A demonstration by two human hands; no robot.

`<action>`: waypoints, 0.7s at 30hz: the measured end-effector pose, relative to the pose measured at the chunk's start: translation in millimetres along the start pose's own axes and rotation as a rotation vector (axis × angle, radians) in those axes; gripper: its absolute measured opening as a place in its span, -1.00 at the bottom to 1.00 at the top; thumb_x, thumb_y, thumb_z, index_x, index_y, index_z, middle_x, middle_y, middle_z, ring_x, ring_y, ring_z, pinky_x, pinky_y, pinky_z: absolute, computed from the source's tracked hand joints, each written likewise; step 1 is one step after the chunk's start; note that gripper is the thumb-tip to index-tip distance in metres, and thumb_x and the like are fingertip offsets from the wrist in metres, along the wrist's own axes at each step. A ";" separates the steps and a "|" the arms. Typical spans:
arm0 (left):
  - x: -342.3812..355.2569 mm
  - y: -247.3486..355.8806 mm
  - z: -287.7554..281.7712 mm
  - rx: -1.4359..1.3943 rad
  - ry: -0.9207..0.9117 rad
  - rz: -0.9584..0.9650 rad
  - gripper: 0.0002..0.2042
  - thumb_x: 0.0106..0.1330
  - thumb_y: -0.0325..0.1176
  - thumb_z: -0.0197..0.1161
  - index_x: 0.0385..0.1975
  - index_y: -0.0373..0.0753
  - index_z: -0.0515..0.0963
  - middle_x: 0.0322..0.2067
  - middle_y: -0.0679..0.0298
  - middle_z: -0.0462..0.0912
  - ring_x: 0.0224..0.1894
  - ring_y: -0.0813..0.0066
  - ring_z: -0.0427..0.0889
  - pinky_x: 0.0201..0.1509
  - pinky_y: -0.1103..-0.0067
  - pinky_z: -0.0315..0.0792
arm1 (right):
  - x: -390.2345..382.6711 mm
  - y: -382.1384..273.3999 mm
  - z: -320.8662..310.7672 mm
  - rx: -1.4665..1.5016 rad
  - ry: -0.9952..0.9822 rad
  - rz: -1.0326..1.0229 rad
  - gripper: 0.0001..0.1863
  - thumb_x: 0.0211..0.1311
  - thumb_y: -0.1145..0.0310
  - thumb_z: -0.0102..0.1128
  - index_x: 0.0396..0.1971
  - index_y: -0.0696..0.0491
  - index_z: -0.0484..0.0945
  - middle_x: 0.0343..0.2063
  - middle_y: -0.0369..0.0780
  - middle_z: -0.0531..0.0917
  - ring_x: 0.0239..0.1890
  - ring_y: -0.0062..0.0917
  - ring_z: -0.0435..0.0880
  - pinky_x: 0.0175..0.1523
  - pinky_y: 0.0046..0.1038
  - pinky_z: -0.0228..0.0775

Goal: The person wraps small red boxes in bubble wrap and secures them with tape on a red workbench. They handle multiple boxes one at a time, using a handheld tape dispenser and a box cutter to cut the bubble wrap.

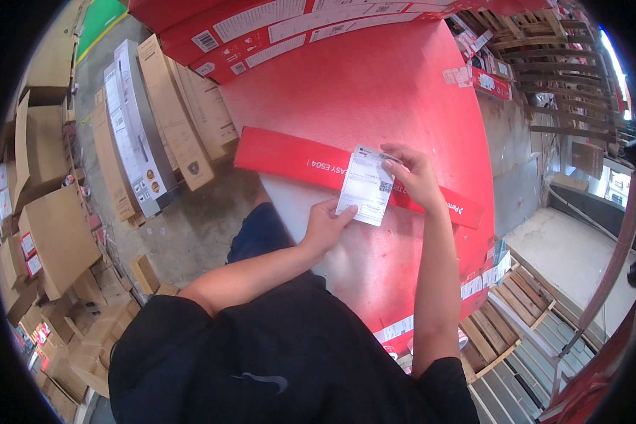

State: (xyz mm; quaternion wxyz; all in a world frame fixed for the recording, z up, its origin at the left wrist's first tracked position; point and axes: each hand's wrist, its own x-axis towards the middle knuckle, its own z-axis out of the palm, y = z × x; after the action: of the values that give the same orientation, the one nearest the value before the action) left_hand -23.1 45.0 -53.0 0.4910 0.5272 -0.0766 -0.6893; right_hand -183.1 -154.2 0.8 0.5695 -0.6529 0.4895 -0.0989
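Between my two hands is a white printed label sheet (364, 185), tilted over a long narrow red box (290, 157). My left hand (325, 225) pinches the sheet's lower left corner between thumb and fingers. At its upper right edge, my right hand (415, 175) grips it with the thumb in front. The red box lies slantwise across the red tabletop (360, 92), and the sheet and my right hand hide part of it. A pale, worn patch of the surface shows just below the box.
Large red cartons (261, 35) stand along the table's far side. Tall brown cartons (173, 106) and a grey-white box (138, 127) are on the floor to the left, with opened cardboard boxes (60, 240) beyond. Wooden pallets (502, 318) lie at the lower right; wooden slats (558, 78) are stacked upper right.
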 end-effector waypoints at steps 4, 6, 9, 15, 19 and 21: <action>7.2 0.4 2.3 0.019 0.045 0.034 -0.74 0.55 -0.35 0.37 0.06 -0.41 0.73 -0.16 0.23 0.84 -0.22 0.64 0.72 -0.10 0.62 0.57 | 10.6 12.4 3.8 0.075 0.028 0.050 -0.72 0.36 0.36 0.46 -0.13 0.31 0.74 0.23 -0.06 0.71 0.00 -0.44 0.76 0.04 -0.38 0.63; 10.2 0.5 2.5 0.018 0.062 0.020 -0.74 0.55 -0.34 0.38 0.04 -0.41 0.73 -0.16 0.23 0.84 -0.22 0.64 0.71 -0.10 0.62 0.57 | 13.3 15.4 4.4 0.074 0.034 0.054 -0.69 0.36 0.37 0.45 -0.07 0.32 0.73 0.17 -0.08 0.73 -0.02 -0.47 0.75 0.06 -0.38 0.61; 11.5 -1.2 2.8 0.000 0.068 0.024 -0.73 0.54 -0.32 0.39 0.03 -0.42 0.72 -0.17 0.23 0.84 -0.23 0.64 0.71 -0.10 0.61 0.57 | 14.4 16.4 3.1 0.033 0.026 0.072 -0.64 0.36 0.39 0.43 0.02 0.34 0.71 0.07 -0.11 0.77 -0.04 -0.51 0.72 0.10 -0.38 0.58; 11.8 -6.0 3.2 0.066 0.064 0.005 -0.72 0.54 -0.32 0.39 0.03 -0.42 0.71 -0.14 0.22 0.84 -0.21 0.63 0.72 -0.09 0.60 0.58 | 12.8 19.1 2.4 0.000 0.046 0.082 -0.74 0.38 0.38 0.42 -0.20 0.33 0.73 0.09 -0.09 0.78 -0.09 -0.52 0.73 0.02 -0.40 0.59; 14.7 -9.3 1.3 0.051 0.066 0.026 -0.72 0.54 -0.31 0.39 0.05 -0.41 0.71 -0.13 0.22 0.83 -0.20 0.61 0.72 -0.07 0.59 0.58 | 13.9 23.0 5.8 0.023 0.079 0.068 -0.73 0.38 0.36 0.42 -0.17 0.32 0.74 0.05 -0.12 0.79 -0.13 -0.55 0.73 -0.04 -0.41 0.60; 15.9 -10.8 0.2 0.033 0.073 0.031 -0.73 0.54 -0.32 0.39 0.04 -0.42 0.71 -0.17 0.24 0.82 -0.23 0.62 0.70 -0.10 0.59 0.56 | 14.7 23.3 7.5 0.005 0.076 0.079 -0.70 0.38 0.35 0.42 -0.12 0.32 0.75 0.02 -0.13 0.79 -0.14 -0.55 0.74 -0.06 -0.42 0.60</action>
State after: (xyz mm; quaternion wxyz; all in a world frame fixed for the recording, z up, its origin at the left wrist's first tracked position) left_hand -29.2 38.3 -70.0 0.4954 0.5587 -0.0781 -0.6606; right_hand -182.8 -157.4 -27.6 0.5556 -0.6273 0.5361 -0.1022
